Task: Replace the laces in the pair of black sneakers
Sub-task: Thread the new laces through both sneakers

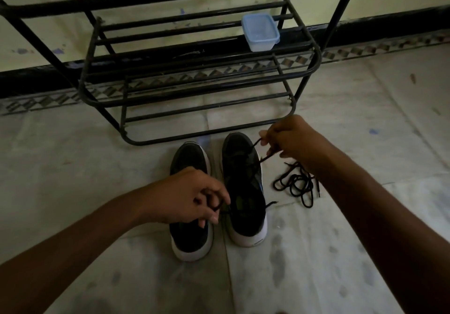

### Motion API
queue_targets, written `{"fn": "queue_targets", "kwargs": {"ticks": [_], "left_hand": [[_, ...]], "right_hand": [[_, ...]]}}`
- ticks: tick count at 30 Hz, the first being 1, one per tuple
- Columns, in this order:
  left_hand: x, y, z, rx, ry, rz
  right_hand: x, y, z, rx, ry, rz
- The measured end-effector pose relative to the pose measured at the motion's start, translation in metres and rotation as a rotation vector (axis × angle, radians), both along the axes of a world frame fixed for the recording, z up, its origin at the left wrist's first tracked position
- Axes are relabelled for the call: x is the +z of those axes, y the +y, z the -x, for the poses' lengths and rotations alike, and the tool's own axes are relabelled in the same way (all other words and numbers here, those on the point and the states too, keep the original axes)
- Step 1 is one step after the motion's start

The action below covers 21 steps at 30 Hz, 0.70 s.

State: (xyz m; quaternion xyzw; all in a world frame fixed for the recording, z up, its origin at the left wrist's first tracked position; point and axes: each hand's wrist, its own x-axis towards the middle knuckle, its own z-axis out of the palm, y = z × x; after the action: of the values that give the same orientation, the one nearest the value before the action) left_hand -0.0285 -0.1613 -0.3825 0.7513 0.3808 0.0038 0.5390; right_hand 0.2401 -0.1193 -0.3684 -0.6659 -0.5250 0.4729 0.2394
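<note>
Two black sneakers with white soles stand side by side on the floor, toes pointing away from me. My left hand (194,196) covers the middle of the left sneaker (191,235) and pinches a black lace end at the near eyelets of the right sneaker (243,187). My right hand (289,140) hovers beside the right sneaker's toe and pinches a loop of the same black lace (264,158), pulled out to the right. A second black lace (295,183) lies loose in a tangle on the floor just right of the right sneaker.
A black metal shoe rack (194,89) stands directly beyond the sneakers against the wall. A clear plastic container with a blue lid (260,32) sits on the right of its middle shelf. The floor (97,167) is pale stone tile with a patterned border.
</note>
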Motion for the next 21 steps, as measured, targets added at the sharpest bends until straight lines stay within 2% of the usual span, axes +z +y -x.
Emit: {"fn": "queue_targets", "kwargs": {"ticks": [3,6,7,9,11,12,13,16,17,21], "left_hand": [[0.005,0.001,-0.004,-0.066,-0.005,0.142],[0.004,0.004,-0.008,0.032,-0.001,0.169],[0.001,0.006,-0.012,0.129,-0.019,0.089],[-0.002,0.011,-0.019,0.33,-0.069,-0.203],[-0.003,0.023,-0.028,0.381,-0.07,-0.485],[-0.003,0.03,-0.034,0.359,-0.07,-0.529],[-0.004,0.038,-0.038,0.315,-0.086,-0.481],[-0.003,0.059,-0.052,0.183,-0.261,-0.083],[-0.004,0.064,-0.056,0.184,-0.306,-0.041],[-0.018,0.079,-0.057,0.468,-0.338,-0.17]], "right_hand": [[0.004,0.002,-0.002,-0.132,0.275,0.117],[0.003,0.002,-0.007,-0.094,0.33,0.094],[0.005,0.001,-0.008,-0.052,0.338,0.082],[0.008,-0.002,-0.006,0.054,0.355,0.051],[0.012,-0.005,-0.004,0.145,0.376,0.024],[0.014,-0.006,-0.004,0.176,0.389,0.008],[0.017,-0.007,-0.003,0.197,0.398,-0.011],[0.021,-0.007,-0.007,0.211,0.396,-0.074],[0.021,-0.006,-0.011,0.198,0.377,-0.084],[0.006,-0.004,-0.027,0.13,0.284,-0.058]]}}
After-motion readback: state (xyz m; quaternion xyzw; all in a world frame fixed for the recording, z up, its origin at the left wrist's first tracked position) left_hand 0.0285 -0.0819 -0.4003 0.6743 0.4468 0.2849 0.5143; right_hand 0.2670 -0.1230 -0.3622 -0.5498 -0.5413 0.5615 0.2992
